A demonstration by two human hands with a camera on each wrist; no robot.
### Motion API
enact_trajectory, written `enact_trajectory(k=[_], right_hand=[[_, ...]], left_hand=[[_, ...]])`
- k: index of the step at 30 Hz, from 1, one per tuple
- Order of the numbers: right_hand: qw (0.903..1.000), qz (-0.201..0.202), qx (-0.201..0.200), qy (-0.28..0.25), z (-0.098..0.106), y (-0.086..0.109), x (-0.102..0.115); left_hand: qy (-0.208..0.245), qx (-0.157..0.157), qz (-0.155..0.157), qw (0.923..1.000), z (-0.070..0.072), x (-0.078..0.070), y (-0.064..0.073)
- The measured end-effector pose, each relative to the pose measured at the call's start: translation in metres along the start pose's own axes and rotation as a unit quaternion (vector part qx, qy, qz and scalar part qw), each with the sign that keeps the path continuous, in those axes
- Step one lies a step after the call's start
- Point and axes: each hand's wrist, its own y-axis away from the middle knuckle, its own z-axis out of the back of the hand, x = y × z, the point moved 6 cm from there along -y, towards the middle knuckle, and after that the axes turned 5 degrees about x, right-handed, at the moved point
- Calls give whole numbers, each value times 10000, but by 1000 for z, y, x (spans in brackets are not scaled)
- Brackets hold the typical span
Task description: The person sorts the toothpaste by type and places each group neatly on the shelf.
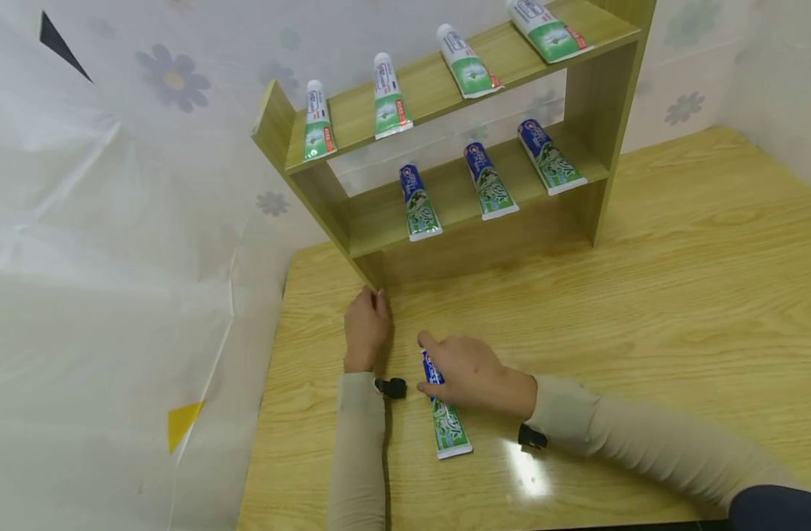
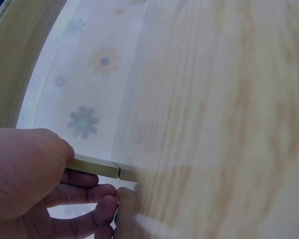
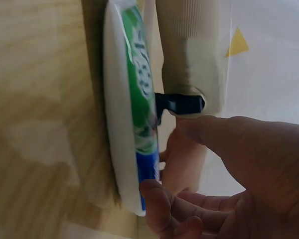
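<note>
A green and blue toothpaste tube [image 1: 451,429] lies on the wooden table with its blue cap end toward the shelf. My right hand [image 1: 474,372] hovers over that end, thumb and fingers spread to either side. In the right wrist view the fingertips [image 3: 150,188] are at the blue part of the tube [image 3: 141,74], while the thumb stands apart from it. My left hand [image 1: 367,328] holds the lower front corner of the wooden shelf [image 1: 614,140]. The left wrist view shows the thumb above the thin panel edge [image 2: 94,168] and curled fingers below.
Several white and green tubes [image 1: 471,70] lie on the upper board, and 3 blue and green tubes [image 1: 490,181] on the lower one. The table [image 1: 697,295] extends to the right. A sheeted wall [image 1: 113,310] borders its left side.
</note>
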Motion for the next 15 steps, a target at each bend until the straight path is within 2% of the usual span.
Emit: enact_trajectory(k=[4,8,11,15], right_hand=[[9997,-73,212,-130,-11,3,-1],[9994,-72,147,-291,-18,4,-3],[9977,-81,6,-672,-24,3,-7],[9900,-100,-64,-1409,-34,1,-12]], left_hand=[[-7,28,-24,10000,0,0,-1],[-5,5,-79,10000,0,0,-2],[-21,-33,-141,9999,0,0,-3],[-34,2,-116,9999,0,1,-1]])
